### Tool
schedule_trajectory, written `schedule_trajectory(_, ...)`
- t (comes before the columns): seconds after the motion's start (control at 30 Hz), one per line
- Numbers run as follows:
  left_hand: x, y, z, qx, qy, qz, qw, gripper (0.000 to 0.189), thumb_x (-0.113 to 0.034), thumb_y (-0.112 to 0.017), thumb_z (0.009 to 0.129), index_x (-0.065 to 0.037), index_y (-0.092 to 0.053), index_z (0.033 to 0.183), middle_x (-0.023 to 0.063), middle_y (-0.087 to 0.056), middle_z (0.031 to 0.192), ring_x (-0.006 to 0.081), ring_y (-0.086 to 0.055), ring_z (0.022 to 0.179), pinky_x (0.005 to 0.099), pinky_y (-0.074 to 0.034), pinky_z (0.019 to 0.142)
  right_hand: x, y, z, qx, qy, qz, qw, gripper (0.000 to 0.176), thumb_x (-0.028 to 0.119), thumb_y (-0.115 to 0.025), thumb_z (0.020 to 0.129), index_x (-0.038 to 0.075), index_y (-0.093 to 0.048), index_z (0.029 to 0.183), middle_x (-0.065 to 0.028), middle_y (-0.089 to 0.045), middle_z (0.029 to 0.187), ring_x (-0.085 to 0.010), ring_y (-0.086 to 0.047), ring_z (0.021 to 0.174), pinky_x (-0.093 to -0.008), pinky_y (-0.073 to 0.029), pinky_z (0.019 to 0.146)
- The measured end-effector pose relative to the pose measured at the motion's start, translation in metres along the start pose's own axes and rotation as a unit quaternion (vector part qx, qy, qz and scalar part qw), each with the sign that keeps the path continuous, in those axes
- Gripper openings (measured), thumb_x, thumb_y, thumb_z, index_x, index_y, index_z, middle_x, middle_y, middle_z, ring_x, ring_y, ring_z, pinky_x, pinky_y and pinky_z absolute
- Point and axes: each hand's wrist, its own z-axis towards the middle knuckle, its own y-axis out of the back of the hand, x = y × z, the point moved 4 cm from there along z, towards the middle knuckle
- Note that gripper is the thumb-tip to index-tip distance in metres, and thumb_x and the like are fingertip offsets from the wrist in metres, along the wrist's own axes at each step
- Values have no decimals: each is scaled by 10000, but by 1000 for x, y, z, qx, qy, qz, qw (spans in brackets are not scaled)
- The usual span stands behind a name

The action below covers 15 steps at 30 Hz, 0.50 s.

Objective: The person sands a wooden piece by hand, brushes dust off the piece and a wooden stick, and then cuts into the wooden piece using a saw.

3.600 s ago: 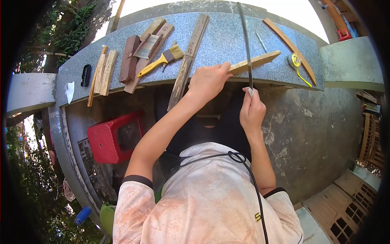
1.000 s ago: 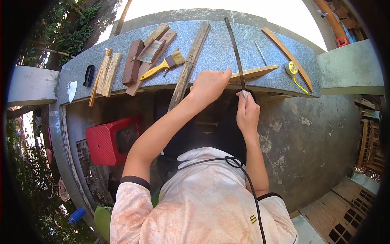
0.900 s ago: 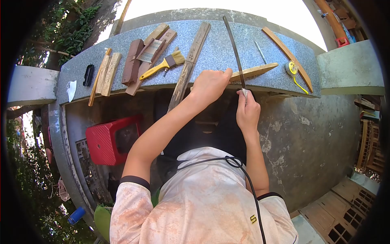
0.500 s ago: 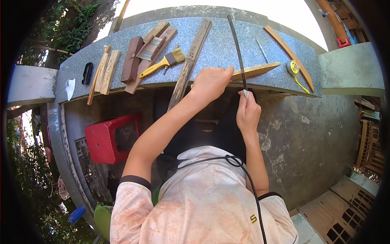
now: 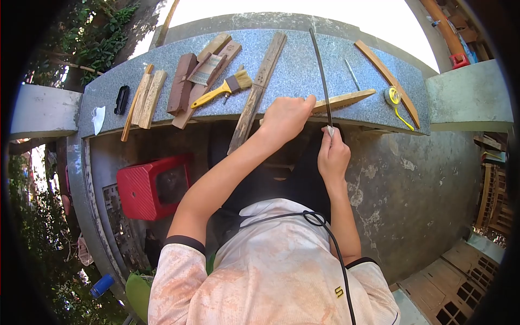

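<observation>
My left hand (image 5: 287, 116) is closed around the near end of a wooden board (image 5: 346, 99), which slants to the right over the front edge of the stone table. A long, thin, dark blade (image 5: 320, 67) crosses that board and points away from me over the tabletop. Its near end has a pale grip, and my right hand (image 5: 334, 150) is closed on it. Whether the blade is a saw or a file I cannot make out. Left of my left hand, a weathered wooden strip (image 5: 257, 92) juts past the table edge.
On the stone table (image 5: 303, 49) lie a yellow-handled paintbrush (image 5: 222, 91), a reddish wood block (image 5: 181, 84), a wooden hand plane (image 5: 207, 69), a curved wooden strip (image 5: 387, 81), a yellow tape measure (image 5: 392, 96) and a thin metal rod (image 5: 352, 73). A red stool (image 5: 138, 189) stands below, left.
The whole view has shifted slightly, so everything sits a little lower and to the right. Both hands keep their grips; the blade's place across the board is nearly the same.
</observation>
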Motion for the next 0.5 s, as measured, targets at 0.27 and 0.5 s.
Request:
schedule_trajectory(0.27, 2, 2, 1, 13, 4, -10, 1000, 181, -172, -747, 973, -31, -635, 988, 169, -743, 756, 372, -770, 728, 477, -602, 632, -5, 0, -3, 24, 8, -41, 999, 167, 182, -566, 1105, 77, -695, 1116, -225, -737, 826, -463, -730, 799, -561, -537, 653)
schedule_trajectory(0.5, 2, -6, 1, 20, 10, -22, 1000, 255, -246, -738, 998, -38, -590, 1014, 175, -724, 751, 414, -748, 743, 516, -575, 643, 0, 0, 2, 11, 12, -36, 999, 164, 181, -566, 1103, 76, -692, 1118, -220, -743, 844, -459, -732, 795, -549, -546, 653)
